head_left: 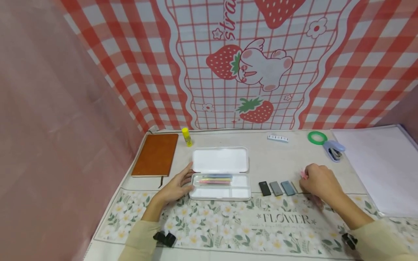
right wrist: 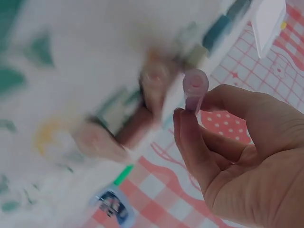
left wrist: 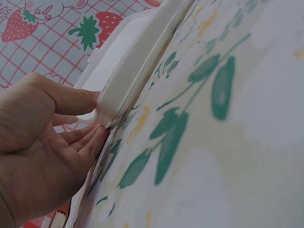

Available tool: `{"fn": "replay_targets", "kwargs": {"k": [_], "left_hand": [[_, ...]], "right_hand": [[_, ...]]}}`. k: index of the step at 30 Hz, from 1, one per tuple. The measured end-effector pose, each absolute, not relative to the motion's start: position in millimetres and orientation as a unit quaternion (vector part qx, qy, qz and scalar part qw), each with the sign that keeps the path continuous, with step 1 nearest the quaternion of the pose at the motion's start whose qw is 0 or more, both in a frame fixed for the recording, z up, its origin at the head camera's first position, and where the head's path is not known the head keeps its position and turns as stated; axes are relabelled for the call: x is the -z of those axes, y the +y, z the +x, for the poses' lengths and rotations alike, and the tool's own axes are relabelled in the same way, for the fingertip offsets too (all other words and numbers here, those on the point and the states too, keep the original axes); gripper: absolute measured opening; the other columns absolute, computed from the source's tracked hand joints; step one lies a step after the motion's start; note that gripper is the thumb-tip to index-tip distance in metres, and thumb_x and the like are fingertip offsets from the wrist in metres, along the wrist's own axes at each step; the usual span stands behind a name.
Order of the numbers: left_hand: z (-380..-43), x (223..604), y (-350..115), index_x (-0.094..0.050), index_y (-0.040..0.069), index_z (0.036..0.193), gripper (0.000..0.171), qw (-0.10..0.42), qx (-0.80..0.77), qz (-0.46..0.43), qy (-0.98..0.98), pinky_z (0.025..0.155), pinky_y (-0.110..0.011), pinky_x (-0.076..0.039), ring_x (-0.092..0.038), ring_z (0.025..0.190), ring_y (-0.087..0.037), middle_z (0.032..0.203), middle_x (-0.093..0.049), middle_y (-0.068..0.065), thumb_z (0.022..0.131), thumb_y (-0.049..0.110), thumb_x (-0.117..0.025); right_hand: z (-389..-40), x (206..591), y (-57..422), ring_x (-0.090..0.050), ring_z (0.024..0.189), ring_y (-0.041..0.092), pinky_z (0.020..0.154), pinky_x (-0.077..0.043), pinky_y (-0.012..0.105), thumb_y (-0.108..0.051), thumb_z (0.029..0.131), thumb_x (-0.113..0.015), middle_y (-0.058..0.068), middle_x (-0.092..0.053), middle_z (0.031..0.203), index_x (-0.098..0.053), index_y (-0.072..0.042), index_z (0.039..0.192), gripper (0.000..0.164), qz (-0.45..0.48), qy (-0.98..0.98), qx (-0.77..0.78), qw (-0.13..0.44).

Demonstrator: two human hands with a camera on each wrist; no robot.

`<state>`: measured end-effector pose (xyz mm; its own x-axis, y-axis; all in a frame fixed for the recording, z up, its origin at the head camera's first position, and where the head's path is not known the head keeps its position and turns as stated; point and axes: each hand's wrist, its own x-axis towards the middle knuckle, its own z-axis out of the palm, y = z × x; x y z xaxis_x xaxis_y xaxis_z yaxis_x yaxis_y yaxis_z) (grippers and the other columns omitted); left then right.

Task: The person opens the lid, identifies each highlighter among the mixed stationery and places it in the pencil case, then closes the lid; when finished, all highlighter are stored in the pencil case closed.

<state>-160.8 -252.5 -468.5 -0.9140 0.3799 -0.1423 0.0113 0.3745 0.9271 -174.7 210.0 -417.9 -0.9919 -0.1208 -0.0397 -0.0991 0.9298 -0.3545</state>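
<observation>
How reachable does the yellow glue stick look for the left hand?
Probably yes: nothing visibly blocks the left hand from the glue stick, though that hand holds the white case.

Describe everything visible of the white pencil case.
The white pencil case looks like plastic: a shallow, rounded-corner rectangular base, divided inside, with a matching lid opened back on the far side. It lies flat on the tablecloth. Several slim coloured sticks, apparently pens, lie in the base's rear section. The left hand grips its left end.
</observation>
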Motion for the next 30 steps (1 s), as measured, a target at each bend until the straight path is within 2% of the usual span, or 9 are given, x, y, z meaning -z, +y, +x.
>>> {"fn": "replay_targets", "kwargs": {"k": [4,6,12,17,23,30], "left_hand": [[-161.6,466.7,-253.8,-0.001,0.022,0.153,0.088,0.166,-0.545,0.126,0.812,0.113,-0.044,-0.029,-0.031,0.138,-0.028,0.147,-0.033,-0.011,0.09,-0.004,-0.057],[-161.8,466.7,-254.3,-0.001,0.021,0.153,0.087,0.166,-0.545,0.124,0.812,0.113,-0.043,-0.03,-0.032,0.137,-0.027,0.146,-0.034,-0.01,0.09,-0.003,-0.057],[-161.3,468.2,-254.8,-0.002,0.022,0.153,0.087,0.172,-0.549,0.119,0.809,0.113,-0.041,-0.031,-0.034,0.136,-0.024,0.144,-0.036,-0.006,0.091,-0.003,-0.056],[-160.0,468.8,-254.5,-0.001,0.021,0.153,0.086,0.17,-0.549,0.127,0.809,0.112,-0.045,-0.031,-0.035,0.136,-0.028,0.145,-0.036,-0.008,0.091,-0.002,-0.056],[-160.5,469.4,-254.0,-0.001,0.023,0.153,0.086,0.173,-0.55,0.127,0.807,0.112,-0.044,-0.03,-0.034,0.136,-0.028,0.145,-0.034,-0.009,0.091,-0.002,-0.056],[-152.3,444.4,-246.8,0.001,0.01,0.152,0.086,0.183,-0.566,0.129,0.794,0.115,-0.047,-0.025,-0.029,0.138,-0.035,0.146,-0.03,-0.021,0.089,-0.008,-0.054]], "right_hand": [[-181.3,404.0,208.0,-0.041,0.046,0.016,0.041,-0.028,0.027,-0.011,0.075,-0.064,0.003,-0.049,0.052,-0.059,-0.001,0.066,0.014,-0.095,0.979,0.18,-0.032],[-185.2,397.2,203.7,-0.042,0.048,0.016,0.042,-0.031,0.027,-0.011,0.076,-0.066,0.003,-0.053,0.057,-0.063,0.001,0.073,0.013,-0.112,0.977,0.175,-0.048],[-195.8,380.3,177.2,-0.048,0.053,0.015,0.043,-0.039,0.027,-0.01,0.078,-0.067,0.005,-0.061,0.069,-0.068,0.002,0.094,0.02,-0.156,0.975,0.151,-0.045],[-203.0,373.8,142.3,-0.05,0.056,0.014,0.042,-0.04,0.026,-0.009,0.081,-0.066,0.006,-0.063,0.073,-0.07,-0.003,0.098,0.018,-0.193,0.97,0.134,-0.056],[-208.0,378.9,97.1,-0.055,0.061,0.014,0.046,-0.045,0.026,-0.011,0.084,-0.067,0.005,-0.064,0.078,-0.071,-0.005,0.099,0.017,-0.24,0.955,0.154,-0.075],[-206.3,383.0,50.6,-0.06,0.07,0.014,0.055,-0.051,0.028,-0.013,0.085,-0.069,0.003,-0.066,0.083,-0.071,-0.007,0.102,0.018,-0.28,0.941,0.176,-0.062]]}}
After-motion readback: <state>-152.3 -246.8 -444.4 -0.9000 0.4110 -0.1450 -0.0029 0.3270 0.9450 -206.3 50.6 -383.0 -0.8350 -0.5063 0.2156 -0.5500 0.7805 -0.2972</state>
